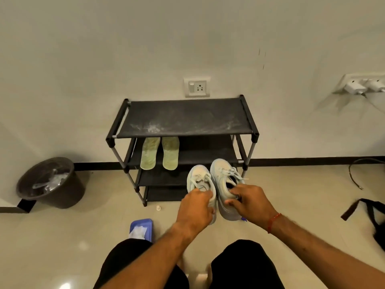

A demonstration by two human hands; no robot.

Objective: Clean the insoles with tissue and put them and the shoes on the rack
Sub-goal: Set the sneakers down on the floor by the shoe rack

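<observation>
A black shoe rack [183, 117] with several shelves stands against the wall. Two pale green insoles [150, 153] [170, 153] lie side by side on the left of its second shelf. I hold two light grey sneakers in the air in front of the rack's right side, toes pointing at it. My left hand [194, 207] grips the left sneaker [200, 180] at its heel. My right hand [250, 202] grips the right sneaker [224, 176] at its opening. A blue tissue pack [141, 229] lies on the floor by my left knee.
A dark waste bin [52, 182] with crumpled waste stands on the floor left of the rack. A small white cap [159, 208] lies near the rack's front leg. A black bag with straps [373, 217] and a cable [354, 174] lie at the right. Wall sockets sit above the rack.
</observation>
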